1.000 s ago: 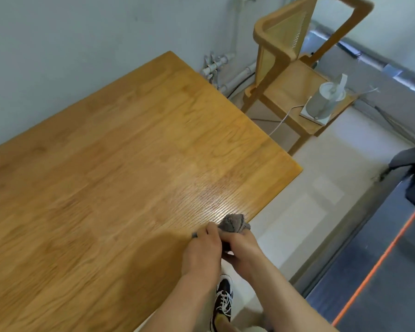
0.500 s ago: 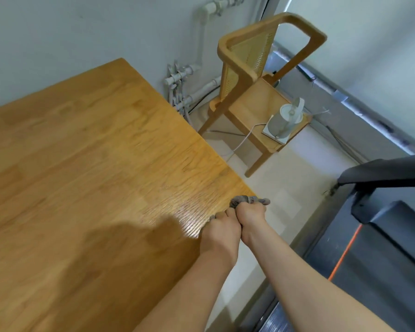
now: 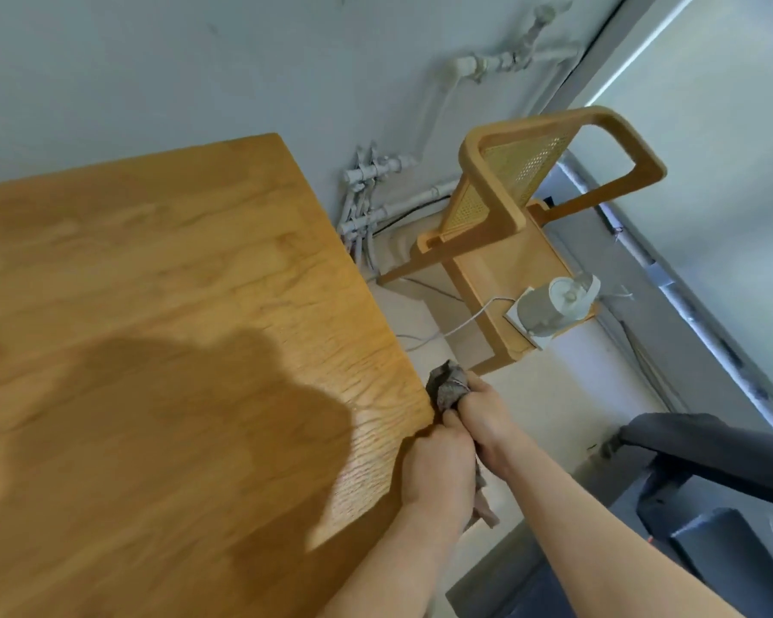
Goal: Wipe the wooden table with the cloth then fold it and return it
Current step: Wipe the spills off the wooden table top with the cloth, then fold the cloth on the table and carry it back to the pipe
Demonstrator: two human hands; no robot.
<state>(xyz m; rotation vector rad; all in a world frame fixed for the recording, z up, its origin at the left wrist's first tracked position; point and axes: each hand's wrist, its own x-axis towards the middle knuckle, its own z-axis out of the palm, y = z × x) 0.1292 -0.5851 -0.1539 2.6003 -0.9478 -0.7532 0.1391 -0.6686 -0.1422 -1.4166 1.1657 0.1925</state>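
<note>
Both hands are bunched together right at the near right corner of the tabletop point(image 3: 175, 305). The cloth point(image 3: 448, 386) is a grey crumpled wad, poking up just past the right edge, off the wood and over the floor. The right hand point(image 3: 483, 412) has its fingers curled round the top of the wad. The left hand point(image 3: 438, 466) sits touching it at the corner, fingers curled in as well, and a tail of the cloth hangs out beneath it. So both are clenched on the fabric, though the left's fingertips are hidden from here.

By my reading the wiping has run out to this corner and the fold is the step in hand. A wad like this will not fold. The thing to do is let one hand loosen and find a hem, while the other holds its pinch. Then draw the cloth out until two corners are in the fingers. The tabletop is right there, so lay the cloth flat on the wood near this corner and smooth it. Bring edge to edge, then press the crease with a flat palm.

Folding in the air over the floor risks a drop. A person's shadow point(image 3: 188, 439) darkens the near half of the wood, so look twice for streaks there. The chair point(image 3: 500, 234) stands well apart, beyond the right edge.
</note>
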